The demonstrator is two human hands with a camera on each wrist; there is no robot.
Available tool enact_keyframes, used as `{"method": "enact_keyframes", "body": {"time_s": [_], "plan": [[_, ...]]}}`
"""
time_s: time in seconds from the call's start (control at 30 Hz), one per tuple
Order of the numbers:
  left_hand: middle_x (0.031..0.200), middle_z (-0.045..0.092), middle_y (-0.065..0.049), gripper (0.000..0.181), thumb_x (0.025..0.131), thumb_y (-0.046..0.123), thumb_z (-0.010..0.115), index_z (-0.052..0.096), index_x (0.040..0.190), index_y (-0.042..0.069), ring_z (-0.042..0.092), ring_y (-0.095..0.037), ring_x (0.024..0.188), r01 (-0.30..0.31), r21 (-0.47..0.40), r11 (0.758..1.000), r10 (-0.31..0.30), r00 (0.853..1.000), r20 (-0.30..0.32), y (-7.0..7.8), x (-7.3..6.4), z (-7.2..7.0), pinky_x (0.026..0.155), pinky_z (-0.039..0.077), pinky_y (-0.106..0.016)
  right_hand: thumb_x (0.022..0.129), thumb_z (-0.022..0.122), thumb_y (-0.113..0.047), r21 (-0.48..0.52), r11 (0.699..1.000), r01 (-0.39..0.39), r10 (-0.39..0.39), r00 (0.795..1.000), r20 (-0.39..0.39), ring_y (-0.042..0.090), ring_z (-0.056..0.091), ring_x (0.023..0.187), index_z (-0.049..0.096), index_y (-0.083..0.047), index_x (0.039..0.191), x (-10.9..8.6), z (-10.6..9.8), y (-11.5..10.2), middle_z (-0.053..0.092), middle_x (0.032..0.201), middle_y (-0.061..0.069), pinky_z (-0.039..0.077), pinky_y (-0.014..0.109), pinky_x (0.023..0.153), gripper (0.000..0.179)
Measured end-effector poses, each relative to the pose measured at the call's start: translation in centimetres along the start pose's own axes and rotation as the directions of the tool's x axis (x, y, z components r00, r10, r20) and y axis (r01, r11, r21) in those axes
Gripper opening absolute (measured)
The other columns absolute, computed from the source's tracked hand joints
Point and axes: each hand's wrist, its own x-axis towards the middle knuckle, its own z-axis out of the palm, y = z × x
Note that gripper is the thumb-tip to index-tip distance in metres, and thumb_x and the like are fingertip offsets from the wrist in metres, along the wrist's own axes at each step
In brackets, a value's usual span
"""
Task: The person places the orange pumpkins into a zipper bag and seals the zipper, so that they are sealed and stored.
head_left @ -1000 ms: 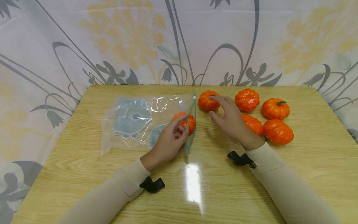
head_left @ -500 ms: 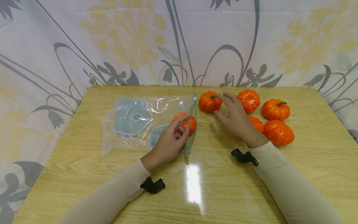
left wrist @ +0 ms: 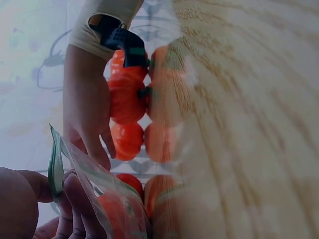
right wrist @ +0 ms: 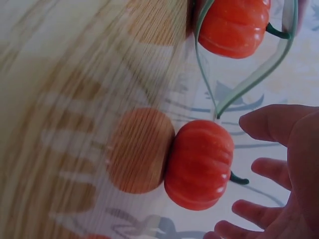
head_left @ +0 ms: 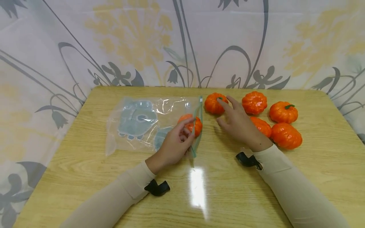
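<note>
A left hand point(head_left: 174, 144) pinches the green-edged mouth of a clear zip bag point(head_left: 168, 110), its grip narrow, with thumb and fingers on the bag's edge. The bag lies flat on the wood-grain table point(head_left: 94, 186), pale blue-grey shapes printed on it. Just inside its mouth sits an orange toy pumpkin point(head_left: 198, 125); the right wrist view shows the rim gaping around it and its green stem.

The right hand point(head_left: 239, 125) has its grip spread wide, fingers apart and holding nothing, near a second pumpkin point(head_left: 213, 104). That one rests on the table just beside the bag's mouth; from the right wrist, a gap shows between it and the fingertips.

Beyond the right hand, four more pumpkins point(head_left: 283, 112) stand clustered on the table, one partly hidden by the hand and wrist. Both forearms wear beige sleeves point(head_left: 285, 180). A flower-patterned cloth point(head_left: 199, 41) hangs behind the table.
</note>
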Motion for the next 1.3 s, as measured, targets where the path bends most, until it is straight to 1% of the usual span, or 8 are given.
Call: {"method": "enact_keyframes", "body": {"time_s": [0.13,0.37,0.5,0.7,0.9,1.03,1.17,1.3], "plan": [[0.091,0.058,-0.010,0.052,0.100,0.006,0.057,0.044,0.149,0.013,0.053,-0.014,0.055,-0.012,0.007,1.000,0.012,1.000,0.009,0.0,0.1,0.0,0.046,0.051,-0.030,0.097,0.062,-0.023,-0.011,1.000,0.000,0.000,1.000,-0.008,0.049,0.016,0.149,0.033,-0.012,0.157,0.2,0.1,0.0,0.012,0.164,0.025,0.026,0.068,0.114,0.068],[0.091,0.059,-0.010,0.052,0.099,0.007,0.057,0.043,0.149,0.013,0.054,-0.015,0.056,-0.005,0.006,1.000,0.005,1.000,0.015,0.0,0.0,0.0,0.047,0.051,-0.028,0.096,0.063,-0.026,-0.007,1.000,-0.025,0.025,1.000,0.014,0.053,0.017,0.148,0.032,-0.013,0.157,1.2,0.6,-0.4,0.012,0.163,0.030,0.026,0.070,0.113,0.070],[0.090,0.059,-0.010,0.052,0.099,0.007,0.057,0.043,0.149,0.012,0.054,-0.014,0.056,-0.005,0.001,1.000,0.005,1.000,0.023,0.1,-0.1,-0.1,0.047,0.050,-0.027,0.097,0.062,-0.027,-0.020,0.997,-0.069,0.070,0.997,0.029,0.051,0.013,0.149,0.029,-0.015,0.158,2.1,0.8,-0.5,0.008,0.164,0.027,0.024,0.068,0.115,0.071],[0.089,0.059,-0.009,0.052,0.099,0.006,0.057,0.043,0.149,0.011,0.053,-0.013,0.055,-0.010,0.003,1.000,0.010,1.000,0.025,0.1,-0.1,-0.1,0.048,0.049,-0.025,0.098,0.062,-0.029,-0.026,0.993,-0.115,0.117,0.991,0.069,0.049,0.009,0.151,0.021,-0.019,0.161,2.9,0.8,-0.5,0.001,0.166,0.024,0.020,0.068,0.116,0.076],[0.090,0.058,-0.008,0.052,0.099,0.007,0.056,0.043,0.149,0.012,0.051,-0.012,0.055,0.002,0.007,1.000,-0.002,1.000,0.025,0.1,-0.1,-0.1,0.047,0.047,-0.023,0.098,0.060,-0.031,-0.041,0.992,-0.123,0.127,0.986,0.110,0.050,0.009,0.150,0.016,-0.020,0.162,3.2,1.0,-0.5,0.000,0.166,0.023,0.024,0.069,0.114,0.079],[0.091,0.059,-0.010,0.053,0.099,0.007,0.057,0.042,0.150,0.012,0.051,-0.014,0.054,-0.005,0.010,1.000,0.004,1.000,0.031,0.0,-0.1,0.0,0.047,0.049,-0.026,0.098,0.060,-0.030,-0.044,0.991,-0.123,0.127,0.985,0.116,0.052,0.014,0.148,0.015,-0.019,0.162,3.3,1.1,-0.4,0.001,0.166,0.022,0.029,0.069,0.112,0.078],[0.090,0.060,-0.008,0.052,0.099,0.008,0.057,0.043,0.149,0.013,0.051,-0.014,0.053,0.002,0.025,1.000,-0.003,1.000,0.028,0.0,-0.1,-0.1,0.047,0.049,-0.026,0.098,0.061,-0.028,-0.050,0.993,-0.105,0.110,0.988,0.104,0.054,0.023,0.144,0.019,-0.017,0.161,3.2,1.2,-0.5,0.007,0.165,0.024,0.034,0.068,0.110,0.076],[0.089,0.060,-0.008,0.052,0.099,0.007,0.058,0.044,0.149,0.013,0.051,-0.013,0.054,0.001,0.026,1.000,-0.002,1.000,0.024,0.0,-0.1,-0.1,0.047,0.048,-0.025,0.097,0.062,-0.026,-0.057,0.995,-0.083,0.088,0.993,0.085,0.055,0.031,0.140,0.024,-0.014,0.159,3.0,1.3,-0.6,0.012,0.163,0.026,0.036,0.067,0.109,0.073]]}}
